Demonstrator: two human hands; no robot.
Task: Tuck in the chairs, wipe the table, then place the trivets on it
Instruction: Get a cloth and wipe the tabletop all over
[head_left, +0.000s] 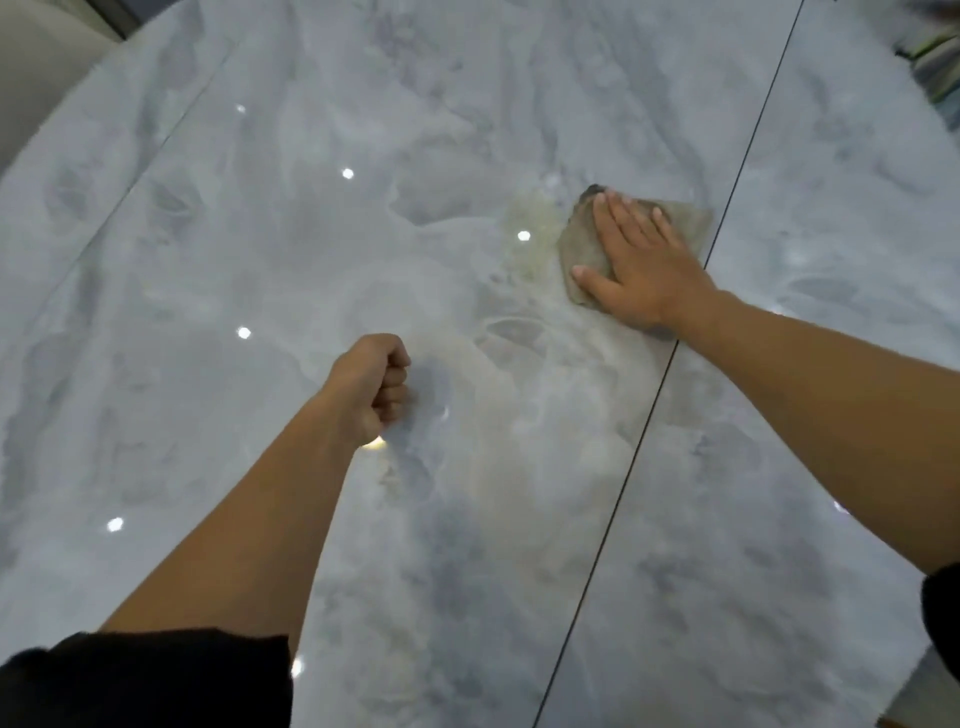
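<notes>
Okay, pressing a grey-brown cloth (584, 244) flat onto the glossy marble-patterned table (311, 260) with the right hand (639, 270). Palm down, fingers straight and slightly spread, pointing to the far side, thumb stuck out left over the cloth's near-left part. No curl round the cloth, just flat pressure from above. Reaching in from the right with a bare forearm, wrist bent a little, dark right sleeve (943, 613) showing only at the near right edge.

Cloth lying right of centre on the tabletop, just left of the thin dark seam (675, 353) running diagonally from far right to near centre. Far-right corner of the cloth close to the seam, touching or not, cannot tell.

Holding the left hand (371, 387) as a tight fist with nothing in it, around table centre, knuckles facing right. Resting on the surface or just above it, cannot tell. Left forearm bare and straight, coming from the near left, black left sleeve (145, 675) at the near-left corner.

Also in view: pale yellowish patch (530, 218) on the tabletop just left of the cloth; small bright light reflections (347, 173) scattered over the top; beige rounded shape (47, 67) at far left past the table edge, too cropped to name; blurred green-striped thing (935, 57) at far right.
</notes>
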